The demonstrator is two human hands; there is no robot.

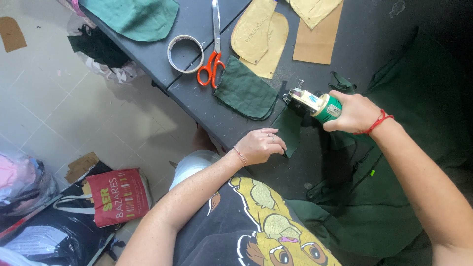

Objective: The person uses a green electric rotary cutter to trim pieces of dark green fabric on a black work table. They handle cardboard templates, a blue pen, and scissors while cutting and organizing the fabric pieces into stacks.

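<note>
Two hands worked the dark green fabric on my grey table: left hand pressed flat, fingers curled, on its edge; right hand gripped the green electric cutter just beside. Orange scissors lay well apart.

On the dark grey table lie scissors with orange handles, and just beside them, to the left, a roll of tape. A cut piece of green cloth lies below the scissors, touching the handles. Another, bigger green piece lies at the far left corner of the table. Two yellow paper patterns overlap each other near the scissors, and a brown cardboard sheet lies to their right. On the tiled floor there are a red shopping bag, black bags and a small heap of dark cloth scraps.
</note>
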